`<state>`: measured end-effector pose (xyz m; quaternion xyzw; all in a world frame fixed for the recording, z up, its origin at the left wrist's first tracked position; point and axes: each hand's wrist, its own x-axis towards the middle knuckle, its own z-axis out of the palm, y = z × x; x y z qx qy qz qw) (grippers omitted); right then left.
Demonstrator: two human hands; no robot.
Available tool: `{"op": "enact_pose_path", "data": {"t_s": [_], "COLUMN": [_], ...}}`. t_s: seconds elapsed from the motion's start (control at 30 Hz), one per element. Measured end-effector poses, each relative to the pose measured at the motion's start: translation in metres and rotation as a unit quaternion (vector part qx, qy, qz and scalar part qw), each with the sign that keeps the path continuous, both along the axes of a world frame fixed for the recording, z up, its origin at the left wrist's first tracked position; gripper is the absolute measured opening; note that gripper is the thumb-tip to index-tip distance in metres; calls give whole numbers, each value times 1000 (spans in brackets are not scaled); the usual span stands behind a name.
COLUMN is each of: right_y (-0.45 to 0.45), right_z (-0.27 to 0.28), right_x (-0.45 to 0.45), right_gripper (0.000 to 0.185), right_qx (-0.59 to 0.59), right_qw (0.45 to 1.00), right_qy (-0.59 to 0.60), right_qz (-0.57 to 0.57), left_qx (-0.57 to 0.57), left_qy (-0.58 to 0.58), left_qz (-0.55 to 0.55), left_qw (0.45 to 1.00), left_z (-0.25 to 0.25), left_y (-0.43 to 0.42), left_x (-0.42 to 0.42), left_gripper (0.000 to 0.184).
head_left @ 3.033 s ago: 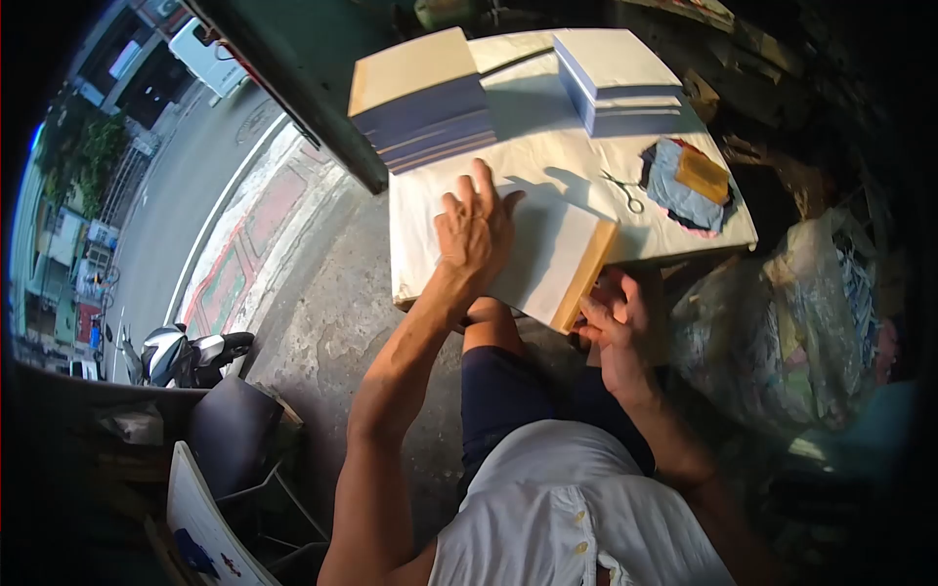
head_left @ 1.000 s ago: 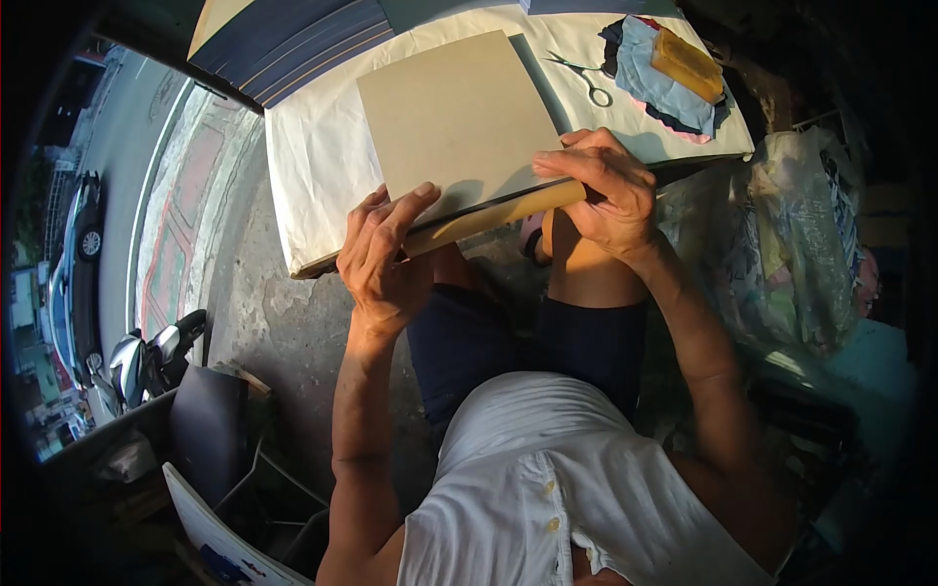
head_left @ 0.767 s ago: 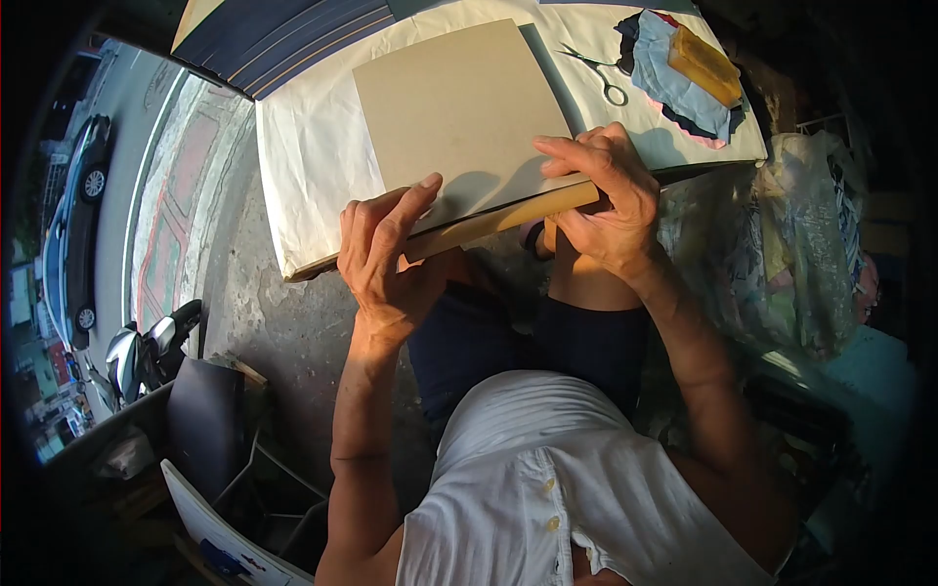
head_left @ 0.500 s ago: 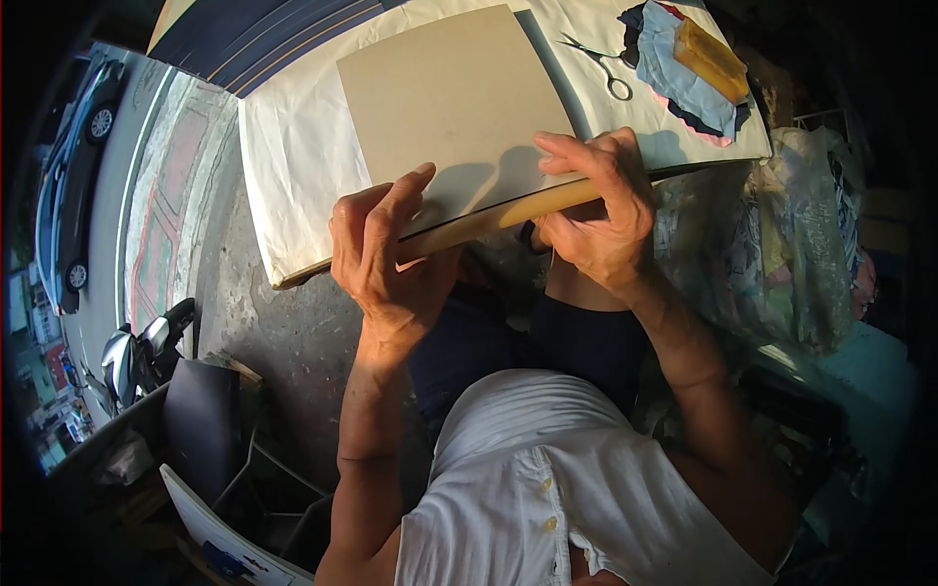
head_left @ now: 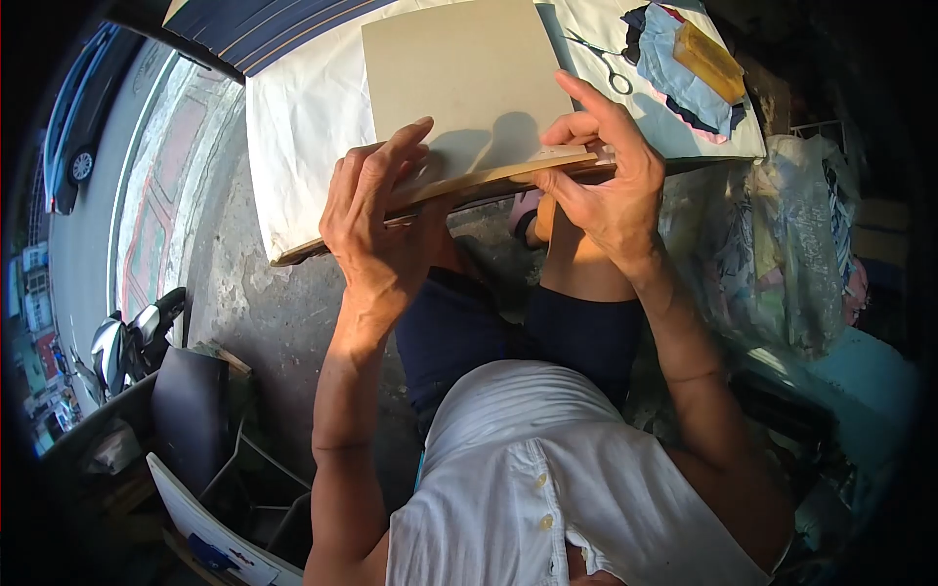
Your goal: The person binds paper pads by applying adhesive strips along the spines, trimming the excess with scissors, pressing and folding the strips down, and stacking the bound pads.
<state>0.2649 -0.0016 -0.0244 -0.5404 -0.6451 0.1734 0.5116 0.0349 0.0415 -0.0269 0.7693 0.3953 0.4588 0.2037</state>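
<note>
A beige-grey cardboard sheet [head_left: 454, 73] lies on the white-covered table [head_left: 303, 127], its near edge at the table's front. My left hand [head_left: 376, 200] grips that edge on the left, fingers curled over the top and the thumb hidden below. On the right, my right hand [head_left: 611, 171] pinches the same edge, thumb underneath, index finger raised off the board. A pale strip runs along the edge between both hands; whether it is folded board or a separate piece I cannot tell. Dark-handled scissors [head_left: 618, 80] lie right of the sheet.
Folded cloths [head_left: 660, 63] with a yellow-brown block [head_left: 710, 61] on top sit at the table's right. A dark blue panel with gold lines [head_left: 278, 34] stands at the back left. Plastic bags [head_left: 791, 234] hang at right; a motorcycle [head_left: 137, 337] and a car [head_left: 83, 117] are at left.
Both hands have shifted slightly up in the view along the near edge. My right index finger has lifted, and its thumb now presses under the edge. The whole view has moved a little.
</note>
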Motion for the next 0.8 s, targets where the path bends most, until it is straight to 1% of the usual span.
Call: {"op": "enact_pose_path", "data": {"t_s": [0.03,0.07,0.1,0.13,0.17,0.2,0.27,0.3,0.33,0.4,0.43,0.47,0.53,0.57,0.6,0.67,0.73,0.8], "right_y": [0,-1,-2,-2,-2,-1,2,1,2,4,3,3,3,1,0,-1,-1,0], "right_z": [-1,-2,1,5,8,8,8,13,14,13,13,11,9,8,8,10,11,12], "right_x": [1,2,4,8,12,18,29,31,32,35,33,31,27,26,25,27,30,34], "right_gripper": [74,73,73,74,75,75,79,85,85,90,90,91,91,91,90,91,94,94], "right_qx": [10,19,18,-3,-22,-20,-19,-32,-29,-25,-21,-24,-21,-26,-32,-32,-40,-50], "right_qw": [1000,999,999,1000,999,999,997,995,995,995,995,996,997,997,998,997,996,995], "right_qy": [-18,-37,-37,-9,20,19,5,-1,-1,-13,-15,-10,-7,0,6,3,-1,2], "right_qz": [-3,-7,-8,13,34,34,78,91,93,100,101,90,79,70,60,65,79,90], "left_qx": [-16,-17,-18,-18,-45,-44,-58,-58,-55,-84,-85,-30,-41,44,46,94,89,76], "left_qy": [0,-1,-9,-17,-29,-29,-15,16,16,25,5,-6,14,78,77,68,68,68], "left_qz": [4,4,-17,-38,-55,-55,-118,-121,-119,-120,-119,-118,-18,17,18,113,114,82], "left_qw": [1000,1000,1000,999,997,997,991,991,991,989,989,993,999,996,996,987,987,991], "left_z": [0,2,5,7,8,9,14,17,20,27,24,19,10,1,-2,-4,-4,-1], "left_y": [-1,-1,1,3,5,7,14,16,15,14,13,13,-1,-2,-4,-8,-9,-6], "left_x": [-1,-3,-6,-10,-16,-20,-31,-35,-35,-32,-30,-26,-5,2,13,32,34,25], "left_gripper": [65,65,62,59,52,52,50,50,50,52,55,61,71,75,75,78,81,75]}}
